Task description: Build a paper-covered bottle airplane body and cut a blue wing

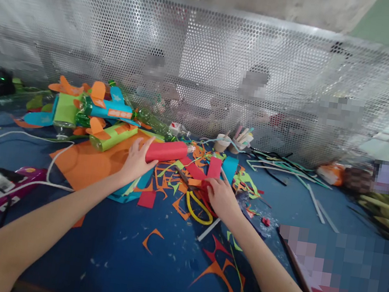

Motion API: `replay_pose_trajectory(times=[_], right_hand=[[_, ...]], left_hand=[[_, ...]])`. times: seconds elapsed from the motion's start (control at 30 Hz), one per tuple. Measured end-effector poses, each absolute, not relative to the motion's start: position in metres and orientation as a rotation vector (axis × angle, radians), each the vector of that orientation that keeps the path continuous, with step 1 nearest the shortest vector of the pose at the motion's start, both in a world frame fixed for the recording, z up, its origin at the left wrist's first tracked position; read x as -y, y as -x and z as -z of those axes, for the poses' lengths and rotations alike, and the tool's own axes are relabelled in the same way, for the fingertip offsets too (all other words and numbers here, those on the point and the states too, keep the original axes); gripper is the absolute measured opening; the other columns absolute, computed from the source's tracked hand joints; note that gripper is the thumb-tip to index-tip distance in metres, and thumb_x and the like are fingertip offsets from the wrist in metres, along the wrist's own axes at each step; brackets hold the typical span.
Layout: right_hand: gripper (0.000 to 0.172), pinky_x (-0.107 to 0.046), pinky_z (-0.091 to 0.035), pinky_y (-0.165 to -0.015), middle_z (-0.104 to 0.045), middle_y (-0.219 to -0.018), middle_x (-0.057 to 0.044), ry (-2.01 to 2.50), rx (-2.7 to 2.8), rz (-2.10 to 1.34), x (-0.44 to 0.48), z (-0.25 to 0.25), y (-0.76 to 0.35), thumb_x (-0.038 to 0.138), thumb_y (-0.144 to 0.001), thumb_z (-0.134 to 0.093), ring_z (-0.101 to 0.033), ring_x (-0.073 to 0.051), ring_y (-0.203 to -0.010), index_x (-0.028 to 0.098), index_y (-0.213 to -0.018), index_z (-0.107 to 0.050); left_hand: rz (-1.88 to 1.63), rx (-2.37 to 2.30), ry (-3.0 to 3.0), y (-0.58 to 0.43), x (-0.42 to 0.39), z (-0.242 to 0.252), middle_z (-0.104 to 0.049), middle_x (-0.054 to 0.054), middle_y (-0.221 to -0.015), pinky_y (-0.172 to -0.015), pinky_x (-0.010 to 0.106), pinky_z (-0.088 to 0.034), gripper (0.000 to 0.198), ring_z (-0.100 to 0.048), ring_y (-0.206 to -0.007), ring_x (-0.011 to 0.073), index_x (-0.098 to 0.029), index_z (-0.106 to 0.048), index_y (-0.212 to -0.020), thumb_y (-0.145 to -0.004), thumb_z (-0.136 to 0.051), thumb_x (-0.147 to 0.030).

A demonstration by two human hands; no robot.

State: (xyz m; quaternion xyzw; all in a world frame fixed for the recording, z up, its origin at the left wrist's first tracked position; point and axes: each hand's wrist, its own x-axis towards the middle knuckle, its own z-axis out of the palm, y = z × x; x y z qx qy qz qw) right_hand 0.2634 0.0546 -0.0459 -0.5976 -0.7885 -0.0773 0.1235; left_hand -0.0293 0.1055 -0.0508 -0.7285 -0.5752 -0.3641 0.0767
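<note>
On our blue counter (166, 283) we log:
- left hand (137, 159), closed around one end of a red roll (168, 152);
- right hand (222, 200), lying on red paper scraps (198, 172) just beside yellow-handled scissors (198, 209), grip unclear.

Behind them we note an orange sheet (84, 163), paper-clad bottle planes (90, 106) and a perforated screen (207, 60).

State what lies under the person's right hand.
Under the right hand lie yellow-handled scissors and red paper, amid scraps on the blue table. The hand covers part of the handles, so whether it grips them cannot be seen.
</note>
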Motion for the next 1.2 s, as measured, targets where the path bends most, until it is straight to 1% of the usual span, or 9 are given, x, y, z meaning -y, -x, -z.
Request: replay_pose_trajectory(times=[0.13,0.27,0.5,0.63,0.77,0.83,0.9,1.0,1.2], right_hand=[[0.035,-0.041,-0.029,-0.098,-0.064,-0.101,-0.015,1.779,2.25,0.315,-0.052,0.051,-0.262,0.022,-0.09,-0.034,-0.05,-0.025,-0.107,0.013,-0.117,-0.055],[0.036,-0.044,-0.03,-0.096,-0.066,-0.091,-0.017,1.796,2.214,0.359,-0.052,0.053,-0.263,0.026,-0.091,-0.032,-0.053,-0.027,-0.103,0.011,-0.11,-0.058],[0.037,-0.034,-0.031,-0.1,-0.063,-0.11,-0.01,1.742,2.259,0.306,-0.06,0.052,-0.263,0.026,-0.093,-0.029,-0.05,-0.02,-0.111,0.014,-0.106,-0.061],[0.037,-0.037,-0.027,-0.103,-0.06,-0.115,-0.014,1.837,2.213,0.281,-0.064,0.044,-0.267,0.026,-0.093,-0.03,-0.046,-0.022,-0.117,0.012,-0.108,-0.06],[0.039,-0.053,-0.027,-0.097,-0.053,-0.12,-0.023,2.067,2.011,0.254,-0.078,0.032,-0.281,0.027,-0.091,-0.036,-0.039,-0.033,-0.122,0.01,-0.124,-0.048],[0.036,-0.056,-0.03,-0.093,-0.056,-0.115,-0.023,2.15,1.939,0.196,-0.091,0.028,-0.289,0.027,-0.091,-0.039,-0.044,-0.035,-0.117,0.009,-0.119,-0.052],[0.029,-0.051,-0.037,-0.09,-0.059,-0.109,-0.019,2.181,1.907,0.103,-0.105,0.026,-0.294,0.027,-0.089,-0.046,-0.053,-0.03,-0.106,0.01,-0.109,-0.057],[0.029,-0.039,-0.048,-0.081,-0.055,-0.115,-0.008,2.113,1.872,-0.021,-0.123,0.024,-0.299,0.031,-0.088,-0.05,-0.057,-0.018,-0.095,0.018,-0.113,-0.053],[0.028,-0.035,-0.046,-0.083,-0.061,-0.109,-0.012,1.74,1.657,-0.015,-0.127,-0.001,-0.31,0.023,-0.088,-0.042,-0.056,-0.022,-0.101,0.013,-0.107,-0.061]], left_hand=[[1.115,1.621,2.102,0.023,-0.098,0.045,-0.023,0.015,-0.136,-0.101,0.054,-0.026,0.062,-0.024,-0.128,0.0368,-0.024,-0.034,-0.134,-0.077,-0.058,-0.033],[1.102,1.439,2.197,0.008,-0.083,0.037,-0.024,0.013,-0.137,-0.104,0.051,-0.025,0.049,-0.024,-0.128,0.0339,-0.023,-0.043,-0.128,-0.08,-0.053,-0.028],[1.023,1.212,2.554,-0.02,-0.058,0.035,-0.043,0.009,-0.126,-0.103,0.047,-0.032,0.03,-0.037,-0.121,0.0265,-0.023,-0.057,-0.112,-0.084,-0.049,-0.031],[0.937,1.051,2.837,-0.031,-0.047,0.038,-0.054,0.007,-0.12,-0.103,0.042,-0.033,0.03,-0.041,-0.12,0.0223,-0.021,-0.06,-0.109,-0.088,-0.044,-0.034],[0.782,0.953,3.02,-0.04,-0.033,0.043,-0.05,0.007,-0.129,-0.102,0.042,-0.034,0.036,-0.041,-0.123,0.0224,-0.024,-0.055,-0.119,-0.089,-0.041,-0.037],[0.718,0.926,3.066,-0.044,-0.027,0.045,-0.048,0.007,-0.131,-0.102,0.042,-0.034,0.037,-0.041,-0.123,0.023,-0.025,-0.055,-0.119,-0.089,-0.04,-0.039],[0.689,0.919,3.084,-0.045,-0.023,0.046,-0.047,0.007,-0.132,-0.102,0.042,-0.034,0.037,-0.04,-0.123,0.0234,-0.025,-0.055,-0.119,-0.089,-0.039,-0.039],[0.715,0.951,3.06,-0.045,-0.022,0.047,-0.045,0.008,-0.133,-0.101,0.043,-0.035,0.038,-0.04,-0.123,0.0237,-0.025,-0.052,-0.123,-0.09,-0.037,-0.037],[0.799,0.982,3.025,-0.044,-0.022,0.047,-0.052,0.01,-0.123,-0.097,0.043,-0.039,0.036,-0.045,-0.117,0.0235,-0.022,-0.055,-0.119,-0.09,-0.037,-0.035]])
